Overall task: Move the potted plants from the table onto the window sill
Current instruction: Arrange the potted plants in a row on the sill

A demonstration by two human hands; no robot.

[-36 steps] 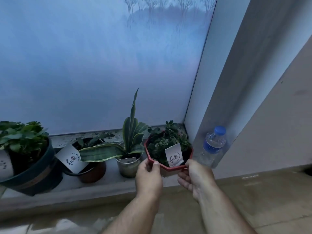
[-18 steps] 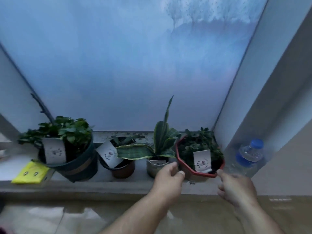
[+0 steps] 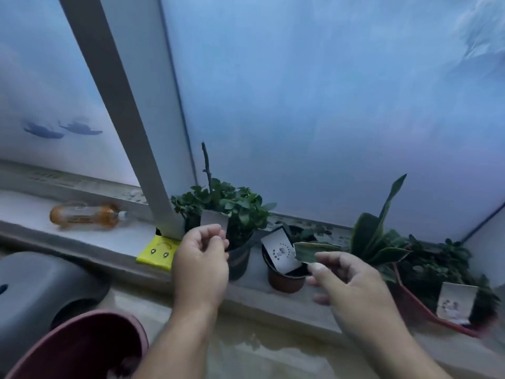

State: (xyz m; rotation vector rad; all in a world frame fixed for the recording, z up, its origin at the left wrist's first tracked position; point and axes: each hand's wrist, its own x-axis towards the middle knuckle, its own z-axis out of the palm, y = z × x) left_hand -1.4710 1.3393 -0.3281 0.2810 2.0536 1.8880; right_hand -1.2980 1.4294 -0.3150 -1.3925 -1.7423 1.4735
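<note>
Your left hand hung loosely curled and empty in front of the dark pot, fingers apart. Your right hand was spread, holding nothing, just before the brown pot. Four potted plants stood in a row on the sill: dark pot, brown pot, the snake plant, and the red pot farthest right. An orange bottle lay on the sill's left part.
</note>
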